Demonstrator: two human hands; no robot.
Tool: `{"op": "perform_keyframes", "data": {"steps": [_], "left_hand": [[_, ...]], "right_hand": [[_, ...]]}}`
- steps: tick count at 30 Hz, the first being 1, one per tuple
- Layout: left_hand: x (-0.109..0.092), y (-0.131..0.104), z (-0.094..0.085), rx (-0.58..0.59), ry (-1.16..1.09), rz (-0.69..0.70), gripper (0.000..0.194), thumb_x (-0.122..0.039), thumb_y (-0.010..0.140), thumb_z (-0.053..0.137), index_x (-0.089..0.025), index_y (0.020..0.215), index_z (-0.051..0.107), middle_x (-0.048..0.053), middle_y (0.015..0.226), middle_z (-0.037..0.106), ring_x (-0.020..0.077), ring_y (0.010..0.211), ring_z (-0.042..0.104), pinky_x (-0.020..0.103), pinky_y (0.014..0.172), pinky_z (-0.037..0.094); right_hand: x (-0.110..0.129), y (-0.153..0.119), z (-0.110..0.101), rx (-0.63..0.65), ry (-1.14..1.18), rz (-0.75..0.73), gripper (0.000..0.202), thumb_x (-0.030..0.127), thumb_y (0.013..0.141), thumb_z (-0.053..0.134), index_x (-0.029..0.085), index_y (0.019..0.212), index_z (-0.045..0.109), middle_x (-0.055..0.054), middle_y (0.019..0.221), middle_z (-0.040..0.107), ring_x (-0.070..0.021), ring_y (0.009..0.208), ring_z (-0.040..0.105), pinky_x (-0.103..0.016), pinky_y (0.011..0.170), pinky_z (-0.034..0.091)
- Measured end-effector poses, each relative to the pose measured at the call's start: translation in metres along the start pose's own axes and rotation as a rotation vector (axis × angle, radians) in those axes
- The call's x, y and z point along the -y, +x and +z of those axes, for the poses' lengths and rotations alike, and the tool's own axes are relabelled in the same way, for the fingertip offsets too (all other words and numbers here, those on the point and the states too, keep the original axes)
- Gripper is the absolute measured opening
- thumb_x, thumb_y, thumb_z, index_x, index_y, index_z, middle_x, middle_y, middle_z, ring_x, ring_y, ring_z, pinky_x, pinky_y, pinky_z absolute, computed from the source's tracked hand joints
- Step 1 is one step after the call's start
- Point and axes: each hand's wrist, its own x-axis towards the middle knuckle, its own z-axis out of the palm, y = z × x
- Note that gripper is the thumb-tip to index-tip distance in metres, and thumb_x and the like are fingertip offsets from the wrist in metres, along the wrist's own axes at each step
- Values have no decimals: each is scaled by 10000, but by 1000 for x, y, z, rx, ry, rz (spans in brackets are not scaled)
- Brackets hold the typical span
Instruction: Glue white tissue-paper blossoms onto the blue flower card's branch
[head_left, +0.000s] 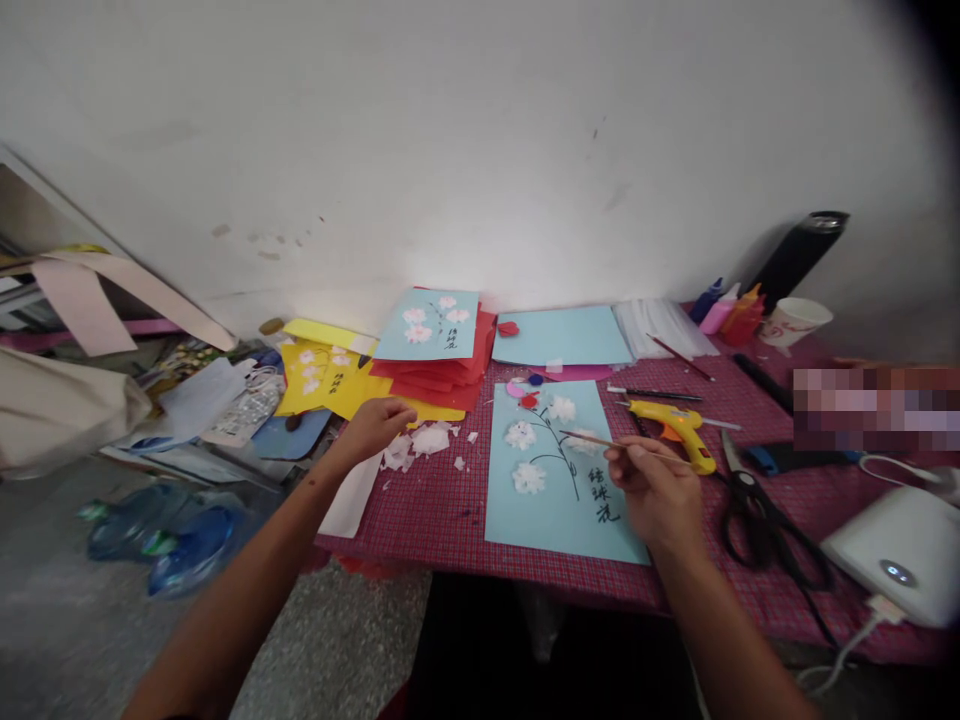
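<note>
My right hand [660,490] pinches a thin paintbrush [592,438]. The brush tip points left over a light blue sheet [525,525], near a drawn dark stem. White crumpled-paper flowers [529,478] sit along the stem's branches, with black handwritten characters [601,495] at the lower right. Paint blobs in pink, red [529,400] and dark blue lie at the sheet's top edge. My left hand [377,428] is closed left of the sheet, just above torn white paper scraps [429,438]; whatever its fingers may hold is hidden.
A finished-looking blue card [431,325] tops a red paper stack [450,380]. Yellow cards [307,375] lie left. On the right are a yellow glue gun [675,425], black scissors [750,510], a white device [892,550], paint bottles [721,308], a paper cup [796,322] and a black flask [801,260].
</note>
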Motion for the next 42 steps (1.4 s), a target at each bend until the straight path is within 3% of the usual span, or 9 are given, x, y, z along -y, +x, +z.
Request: {"op": "perform_keyframes", "data": {"steps": [13, 22, 28, 37, 39, 42], "left_hand": [[-22, -5, 29, 53, -155, -21, 220, -394, 780, 655, -184, 756, 717, 3, 692, 684, 140, 625, 577, 234, 578, 409], [-24, -3, 31, 74, -100, 17, 309, -476, 851, 634, -192, 764, 721, 1, 694, 680, 151, 650, 591, 243, 590, 394], [-24, 12, 37, 128, -7, 69, 329, -426, 893, 534, -207, 726, 713, -6, 641, 643, 156, 615, 568, 250, 570, 352], [-31, 38, 58, 21, 222, 56, 374, -493, 847, 648, -217, 597, 614, 10, 560, 589, 178, 583, 533, 282, 571, 280], [-27, 41, 65, -4, 203, 71, 307, -466, 846, 658, -220, 663, 657, 24, 632, 649, 194, 633, 575, 284, 605, 325], [-20, 42, 74, -26, 99, 140, 162, -352, 855, 642, -237, 924, 734, 50, 898, 758, 220, 825, 665, 290, 725, 427]], "right_hand": [[-2, 0, -1, 5, -8, -2, 109, 332, 816, 771, 233, 860, 782, -51, 761, 735, -161, 578, 574, -280, 492, 414], [2, 0, 2, 1, -4, -5, 129, 352, 807, 777, 231, 852, 780, -52, 744, 728, -176, 572, 568, -294, 489, 408], [2, -1, 2, -24, 36, 8, 147, 352, 775, 801, 219, 833, 777, -51, 732, 732, -169, 552, 560, -289, 482, 398], [0, 1, 3, -33, 7, -2, 113, 301, 788, 764, 201, 842, 769, -37, 737, 737, -144, 550, 563, -266, 489, 403], [-1, 2, 3, -27, 13, -9, 106, 298, 793, 757, 206, 843, 768, -33, 731, 738, -138, 549, 564, -260, 495, 409], [-3, 3, 1, -23, 22, -12, 110, 297, 797, 761, 205, 856, 766, -31, 725, 739, -129, 549, 571, -245, 502, 416]]}}
